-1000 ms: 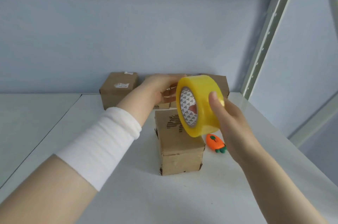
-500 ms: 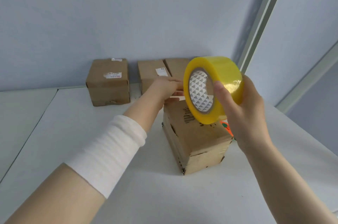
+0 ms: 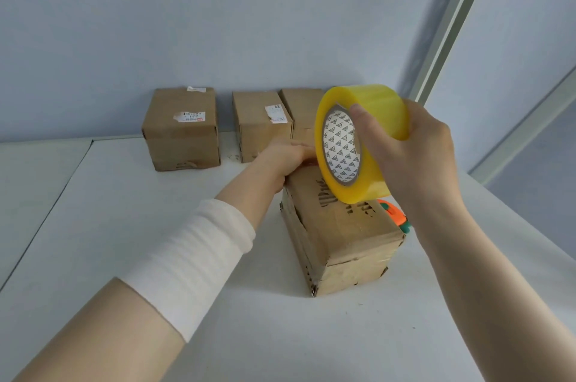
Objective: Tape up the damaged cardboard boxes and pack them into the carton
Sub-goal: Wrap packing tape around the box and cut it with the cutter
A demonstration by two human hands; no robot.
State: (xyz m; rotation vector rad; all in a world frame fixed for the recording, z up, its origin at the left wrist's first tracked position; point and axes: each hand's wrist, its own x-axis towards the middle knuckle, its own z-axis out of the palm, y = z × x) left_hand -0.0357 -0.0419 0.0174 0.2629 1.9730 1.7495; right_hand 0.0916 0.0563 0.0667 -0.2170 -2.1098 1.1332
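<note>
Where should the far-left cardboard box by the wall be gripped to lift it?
Probably by its left and right faces, reaching from the front: the far-left box stands upright near the wall, its left side free and a gap separating it from the next box.

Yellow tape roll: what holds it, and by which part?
The right hand holds the yellow tape roll by its outer band, thumb on its face.
</note>
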